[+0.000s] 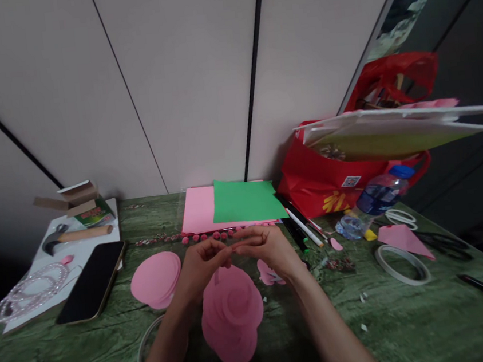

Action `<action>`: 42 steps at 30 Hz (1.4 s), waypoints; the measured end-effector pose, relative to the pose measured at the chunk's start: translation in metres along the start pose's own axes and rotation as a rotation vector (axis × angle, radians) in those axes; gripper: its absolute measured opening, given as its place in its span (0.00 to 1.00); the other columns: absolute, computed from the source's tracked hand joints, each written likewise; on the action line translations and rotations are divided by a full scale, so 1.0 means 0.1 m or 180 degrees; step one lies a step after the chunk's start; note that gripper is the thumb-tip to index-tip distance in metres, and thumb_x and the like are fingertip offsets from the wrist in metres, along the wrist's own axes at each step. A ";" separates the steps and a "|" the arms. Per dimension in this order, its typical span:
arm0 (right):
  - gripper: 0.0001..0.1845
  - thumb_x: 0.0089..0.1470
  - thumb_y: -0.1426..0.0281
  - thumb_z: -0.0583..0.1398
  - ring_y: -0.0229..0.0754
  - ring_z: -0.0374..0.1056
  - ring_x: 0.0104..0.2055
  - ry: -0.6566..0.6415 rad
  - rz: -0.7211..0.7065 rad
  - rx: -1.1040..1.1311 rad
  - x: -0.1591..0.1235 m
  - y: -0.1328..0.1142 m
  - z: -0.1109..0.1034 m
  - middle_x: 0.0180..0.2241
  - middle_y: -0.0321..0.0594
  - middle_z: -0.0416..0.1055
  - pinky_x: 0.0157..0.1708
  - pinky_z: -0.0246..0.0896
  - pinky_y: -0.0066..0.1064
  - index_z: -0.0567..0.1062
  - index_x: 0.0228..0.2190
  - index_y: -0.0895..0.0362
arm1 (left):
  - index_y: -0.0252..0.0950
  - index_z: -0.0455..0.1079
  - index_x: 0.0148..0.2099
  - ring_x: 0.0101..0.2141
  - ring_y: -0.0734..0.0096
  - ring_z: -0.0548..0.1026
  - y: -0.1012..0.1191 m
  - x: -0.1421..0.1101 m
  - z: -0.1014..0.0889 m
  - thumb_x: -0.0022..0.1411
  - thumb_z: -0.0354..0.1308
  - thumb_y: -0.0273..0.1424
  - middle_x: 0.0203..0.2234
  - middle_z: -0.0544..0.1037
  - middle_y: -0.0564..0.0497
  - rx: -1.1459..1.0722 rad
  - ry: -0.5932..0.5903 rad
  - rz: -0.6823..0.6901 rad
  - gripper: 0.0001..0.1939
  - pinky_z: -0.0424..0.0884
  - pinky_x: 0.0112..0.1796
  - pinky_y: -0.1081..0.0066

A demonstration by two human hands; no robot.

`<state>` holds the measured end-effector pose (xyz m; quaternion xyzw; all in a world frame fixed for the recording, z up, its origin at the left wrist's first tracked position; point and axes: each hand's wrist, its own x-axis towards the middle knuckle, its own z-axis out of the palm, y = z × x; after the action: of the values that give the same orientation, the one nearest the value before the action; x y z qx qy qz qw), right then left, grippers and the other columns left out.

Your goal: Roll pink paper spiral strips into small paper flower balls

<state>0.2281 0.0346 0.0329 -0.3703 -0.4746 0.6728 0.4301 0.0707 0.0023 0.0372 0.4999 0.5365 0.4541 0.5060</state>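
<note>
My left hand (200, 263) and my right hand (268, 247) meet at their fingertips above the green table (70, 360), both pinched closed. A spiral-cut pink paper piece (232, 314) hangs down from between them. It looks held at its top by the fingers, though which hand grips it is unclear. A stack of pink paper circles (157, 279) lies just left of my left hand. A small pink cut shape (268, 275) lies under my right wrist.
A black phone (92, 280) lies at the left, beyond it a hammer (77, 235) and a small box (84, 206). Pink and green sheets (235, 203) lie at the back. Right: a red bag (332, 186), pens (304, 227), a bottle (381, 192), tape rolls (401, 265), scissors (444, 243).
</note>
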 end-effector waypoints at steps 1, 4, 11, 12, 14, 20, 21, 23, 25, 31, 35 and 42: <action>0.20 0.27 0.70 0.70 0.44 0.74 0.30 0.0008 0.0002 0.0011 0.00 0.00 0.00 0.24 0.39 0.78 0.36 0.67 0.34 0.76 0.30 0.59 | 0.33 0.68 0.25 0.17 0.80 0.65 0.00 0.00 0.00 0.50 0.60 0.32 0.17 0.71 0.55 -0.0004 0.0000 -0.0005 0.08 0.60 0.16 0.81; 0.22 0.26 0.69 0.70 0.45 0.74 0.30 0.0023 -0.0030 0.0014 0.01 0.01 -0.01 0.24 0.39 0.77 0.36 0.68 0.36 0.76 0.30 0.59 | 0.33 0.69 0.25 0.17 0.80 0.65 0.00 0.00 0.00 0.50 0.60 0.33 0.17 0.71 0.55 -0.0009 -0.0013 0.0001 0.08 0.60 0.16 0.81; 0.22 0.26 0.68 0.70 0.45 0.74 0.28 0.0092 -0.0126 -0.0135 0.01 0.01 -0.03 0.23 0.39 0.77 0.33 0.69 0.35 0.75 0.30 0.59 | 0.33 0.71 0.23 0.18 0.78 0.66 0.05 -0.02 0.01 0.49 0.61 0.34 0.16 0.72 0.54 0.0021 -0.0031 0.0039 0.09 0.59 0.17 0.79; 0.22 0.26 0.69 0.70 0.45 0.74 0.28 0.0109 -0.0129 -0.0155 0.01 0.01 -0.02 0.23 0.38 0.77 0.33 0.69 0.35 0.75 0.30 0.59 | 0.33 0.71 0.23 0.18 0.78 0.65 0.05 -0.02 0.01 0.48 0.61 0.34 0.16 0.71 0.54 0.0013 -0.0026 0.0029 0.09 0.59 0.17 0.79; 0.22 0.26 0.69 0.70 0.45 0.74 0.28 0.0152 -0.0130 -0.0182 0.01 0.01 -0.02 0.23 0.38 0.77 0.33 0.69 0.36 0.75 0.29 0.59 | 0.33 0.71 0.23 0.17 0.78 0.65 0.06 -0.03 0.01 0.48 0.61 0.34 0.16 0.71 0.54 -0.0003 -0.0023 0.0018 0.09 0.59 0.17 0.78; 0.22 0.25 0.70 0.70 0.43 0.73 0.25 0.0271 -0.0133 -0.0176 -0.01 -0.02 0.00 0.21 0.38 0.76 0.30 0.68 0.34 0.75 0.30 0.59 | 0.33 0.71 0.23 0.18 0.78 0.66 0.05 -0.03 0.01 0.49 0.60 0.34 0.16 0.72 0.54 0.0015 -0.0065 0.0036 0.09 0.60 0.19 0.78; 0.22 0.26 0.71 0.70 0.42 0.73 0.24 0.0268 -0.0138 -0.0190 -0.01 -0.03 0.01 0.21 0.37 0.76 0.29 0.68 0.33 0.75 0.30 0.59 | 0.33 0.71 0.23 0.18 0.78 0.66 0.05 -0.03 0.01 0.49 0.60 0.34 0.16 0.72 0.55 0.0022 -0.0067 0.0041 0.09 0.60 0.19 0.78; 0.21 0.27 0.72 0.70 0.40 0.72 0.24 0.0210 -0.0148 -0.0206 -0.01 -0.03 0.01 0.20 0.36 0.76 0.28 0.67 0.31 0.75 0.30 0.59 | 0.33 0.71 0.23 0.17 0.78 0.65 0.05 -0.03 0.01 0.49 0.60 0.33 0.15 0.71 0.55 0.0039 -0.0066 0.0052 0.09 0.60 0.19 0.78; 0.21 0.27 0.73 0.70 0.39 0.72 0.24 0.0106 -0.0132 -0.0172 -0.02 -0.04 0.01 0.21 0.35 0.76 0.28 0.67 0.30 0.75 0.31 0.59 | 0.33 0.71 0.23 0.17 0.79 0.65 0.06 -0.03 0.00 0.49 0.60 0.33 0.15 0.71 0.55 0.0057 -0.0053 0.0047 0.09 0.60 0.19 0.78; 0.25 0.28 0.71 0.70 0.44 0.74 0.30 -0.0098 -0.0071 -0.0126 -0.02 -0.03 -0.02 0.28 0.41 0.78 0.34 0.69 0.35 0.75 0.34 0.59 | 0.33 0.69 0.22 0.17 0.79 0.65 0.05 -0.02 -0.02 0.49 0.60 0.33 0.16 0.71 0.55 0.0018 -0.0025 0.0045 0.09 0.59 0.18 0.78; 0.21 0.32 0.68 0.68 0.46 0.74 0.34 -0.0108 -0.0124 -0.0149 -0.02 -0.03 -0.02 0.28 0.42 0.78 0.38 0.67 0.37 0.75 0.34 0.59 | 0.33 0.70 0.23 0.17 0.79 0.65 0.04 -0.02 -0.02 0.49 0.60 0.33 0.16 0.71 0.55 -0.0003 -0.0023 0.0064 0.09 0.59 0.18 0.78; 0.20 0.36 0.66 0.67 0.45 0.74 0.36 -0.0169 -0.0227 -0.0184 -0.02 -0.04 -0.01 0.30 0.41 0.78 0.40 0.67 0.38 0.75 0.35 0.58 | 0.33 0.70 0.23 0.18 0.78 0.65 0.05 -0.02 -0.01 0.48 0.60 0.34 0.16 0.71 0.54 -0.0016 0.0025 0.0078 0.09 0.59 0.18 0.78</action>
<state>0.2309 0.0339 0.0365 -0.3474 -0.5179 0.6527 0.4303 0.0700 0.0012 0.0426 0.5034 0.5312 0.4635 0.4996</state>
